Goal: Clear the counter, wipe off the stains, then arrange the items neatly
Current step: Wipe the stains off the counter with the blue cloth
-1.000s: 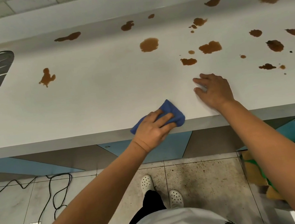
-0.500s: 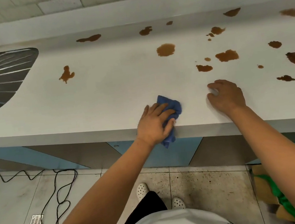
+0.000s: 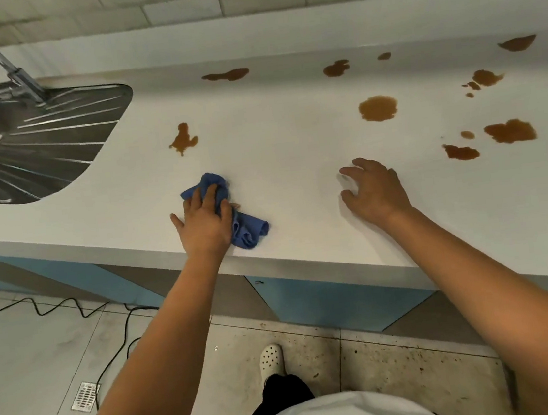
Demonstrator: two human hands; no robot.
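Pressing down on a crumpled blue cloth [image 3: 250, 232], the left hand [image 3: 204, 224] is lying with fingers spread over the soft folds, near the front edge of the smooth white desk [image 3: 294, 156]. The right hand [image 3: 374, 190] is resting well apart on bare surface, fingers loosely splayed, holding nothing. About a dozen irregular brown stains [image 3: 377, 108] are sitting beyond both hands; one [image 3: 183, 141] is lying just beyond the cloth. A ribbed steel sink [image 3: 50, 138] is lying left.
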